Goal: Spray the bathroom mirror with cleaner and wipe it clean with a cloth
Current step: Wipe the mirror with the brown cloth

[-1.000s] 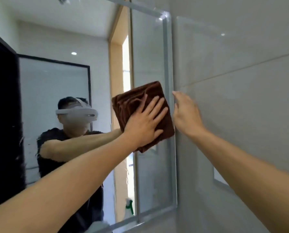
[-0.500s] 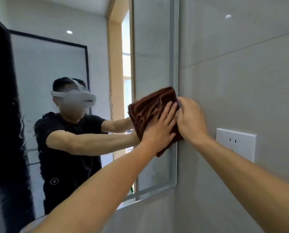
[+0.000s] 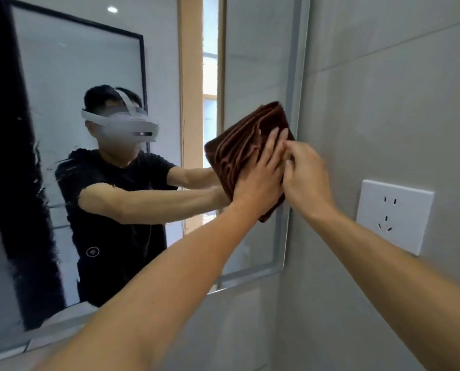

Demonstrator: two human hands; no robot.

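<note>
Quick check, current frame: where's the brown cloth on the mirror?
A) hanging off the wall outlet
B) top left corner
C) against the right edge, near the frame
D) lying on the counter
C: the cloth is pressed flat on the mirror by the left hand beside its right frame, with the right hand at the cloth's edge.

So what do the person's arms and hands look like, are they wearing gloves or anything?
No gloves. The left hand and the right hand are both bare, with no rings or watch that show. Both forearms are bare too, with no sleeves reaching them. In the mirror the person wears a black short-sleeved T-shirt with a small round mark low on the front.
</note>
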